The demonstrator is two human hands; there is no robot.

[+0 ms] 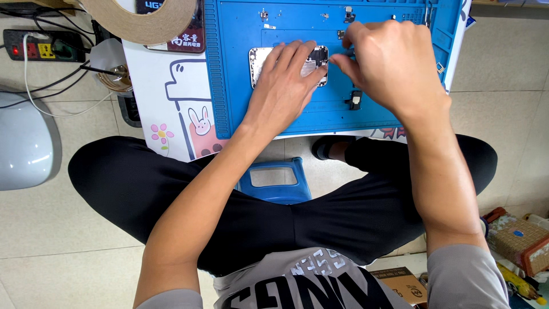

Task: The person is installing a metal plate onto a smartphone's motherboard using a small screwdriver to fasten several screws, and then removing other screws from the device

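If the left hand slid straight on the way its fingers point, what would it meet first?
Probably the right hand: the left hand rests on the opened phone, fingers aimed up-right toward the other hand's fingertips, almost touching.

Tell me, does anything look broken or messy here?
The phone on the blue mat lies opened, its insides showing, under the left hand. The right hand works at its edge. Small loose parts lie scattered on the mat. Nothing looks spilled.
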